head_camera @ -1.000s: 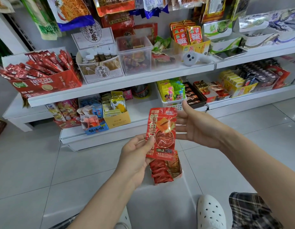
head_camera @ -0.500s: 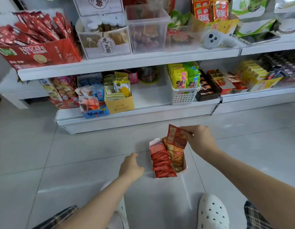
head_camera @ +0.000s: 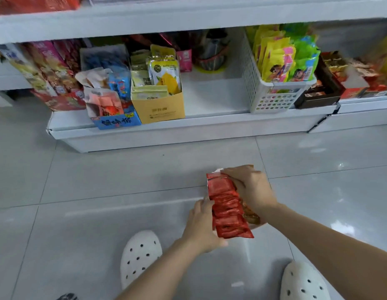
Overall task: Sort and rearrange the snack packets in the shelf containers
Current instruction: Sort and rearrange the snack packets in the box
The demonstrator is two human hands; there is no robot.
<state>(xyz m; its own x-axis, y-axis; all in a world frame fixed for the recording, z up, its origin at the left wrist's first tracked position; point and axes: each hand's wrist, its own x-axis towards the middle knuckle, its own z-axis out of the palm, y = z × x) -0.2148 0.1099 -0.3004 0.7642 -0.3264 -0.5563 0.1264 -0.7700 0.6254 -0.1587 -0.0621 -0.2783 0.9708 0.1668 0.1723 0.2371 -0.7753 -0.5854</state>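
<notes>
A small open box stands on the grey floor tiles, filled with a row of red snack packets (head_camera: pixel 228 207) and some orange-brown packets (head_camera: pixel 250 214) beside them. My left hand (head_camera: pixel 200 224) grips the box's left side, fingers curled at its edge. My right hand (head_camera: pixel 250 188) lies over the right half of the box, its fingers curled down onto the packets at the far end. Most of the box's walls are hidden by the packets and my hands.
The low white shelf (head_camera: pixel 188 124) ahead holds a blue box (head_camera: pixel 116 122), a yellow carton (head_camera: pixel 160 109) of packets, a bare gap, and a white perforated basket (head_camera: pixel 272 98) of bright packets. My two white clogs (head_camera: pixel 140 256) stand on the floor near me.
The red packet I held up with both hands went down into the box on the floor. My left hand moved to the box's side and my view dropped lower.
</notes>
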